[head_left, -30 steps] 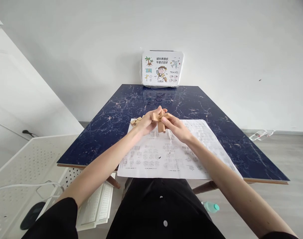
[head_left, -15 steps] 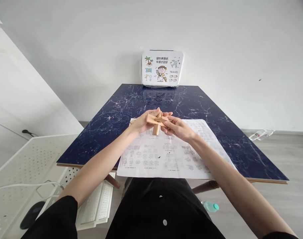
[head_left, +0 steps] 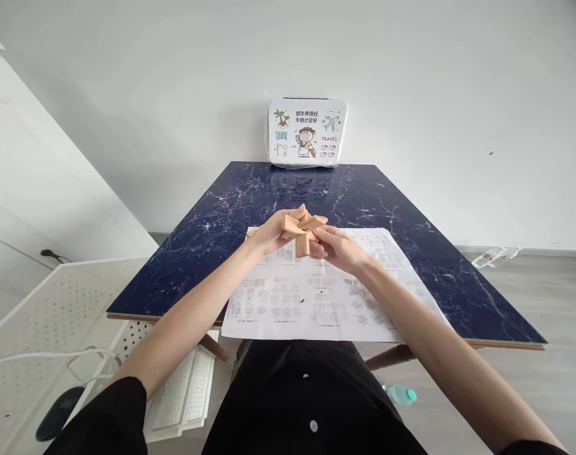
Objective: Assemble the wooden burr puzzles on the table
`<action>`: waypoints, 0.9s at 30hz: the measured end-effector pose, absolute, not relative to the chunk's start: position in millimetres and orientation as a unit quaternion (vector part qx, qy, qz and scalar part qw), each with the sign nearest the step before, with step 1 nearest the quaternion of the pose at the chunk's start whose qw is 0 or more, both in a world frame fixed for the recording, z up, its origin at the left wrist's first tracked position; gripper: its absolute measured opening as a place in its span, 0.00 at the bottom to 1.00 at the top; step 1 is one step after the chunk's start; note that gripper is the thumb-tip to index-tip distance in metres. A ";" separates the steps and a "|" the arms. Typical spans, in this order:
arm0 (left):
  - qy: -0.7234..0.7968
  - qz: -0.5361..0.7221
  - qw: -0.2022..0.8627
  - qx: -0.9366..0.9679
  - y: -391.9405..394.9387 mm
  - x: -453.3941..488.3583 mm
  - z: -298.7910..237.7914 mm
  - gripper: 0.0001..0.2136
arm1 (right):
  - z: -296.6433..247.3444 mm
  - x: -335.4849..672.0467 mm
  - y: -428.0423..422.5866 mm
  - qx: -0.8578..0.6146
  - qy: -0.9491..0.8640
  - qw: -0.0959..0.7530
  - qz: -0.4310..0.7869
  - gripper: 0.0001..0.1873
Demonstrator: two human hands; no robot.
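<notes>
While lifted above the bench (head_left: 212, 227), wooden puzzle (head_left: 303, 231): clasped between both hands, over the printed sheet (head_left: 316, 303).
Left hand (head_left: 270, 234): fingers closed on its left arm.
Right hand (head_left: 339, 248): fingers pinching its right side.

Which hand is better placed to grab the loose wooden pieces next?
Left, likely: the left hand sits beside the loose pieces; the right hand holds the wooden puzzle from its far side.
</notes>
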State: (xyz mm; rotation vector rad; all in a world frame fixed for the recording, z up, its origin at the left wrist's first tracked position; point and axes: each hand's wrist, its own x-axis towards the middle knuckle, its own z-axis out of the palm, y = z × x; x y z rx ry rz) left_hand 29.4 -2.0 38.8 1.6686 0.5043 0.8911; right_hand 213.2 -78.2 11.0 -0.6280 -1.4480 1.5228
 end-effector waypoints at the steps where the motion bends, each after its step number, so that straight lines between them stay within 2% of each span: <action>1: 0.199 0.335 0.596 0.702 -2.3 29.4 39.1 0.28 | 10.2 213.0 -78.0 -0.257 -0.579 0.461 0.622 0.25; 3: 0.187 0.292 0.641 0.684 -2.7 29.7 39.5 0.26 | 8.2 212.6 -77.4 -0.260 -0.566 0.468 0.627 0.25; 6: 0.197 0.299 0.644 0.676 -4.5 31.5 39.9 0.26 | 4.0 212.4 -76.0 -0.257 -0.552 0.474 0.636 0.25; 12: 0.206 0.337 0.568 0.722 -16.0 33.2 44.5 0.24 | -4.1 213.3 -71.0 -0.247 -0.506 0.483 0.670 0.19; 20: 0.175 0.379 0.501 0.758 -21.8 33.1 44.4 0.23 | -12.8 215.3 -64.9 -0.305 -0.460 0.509 0.661 0.19; 27: 0.166 0.395 0.404 0.808 -26.9 34.4 49.5 0.28 | -9.9 212.4 -66.4 -0.274 -0.434 0.520 0.682 0.14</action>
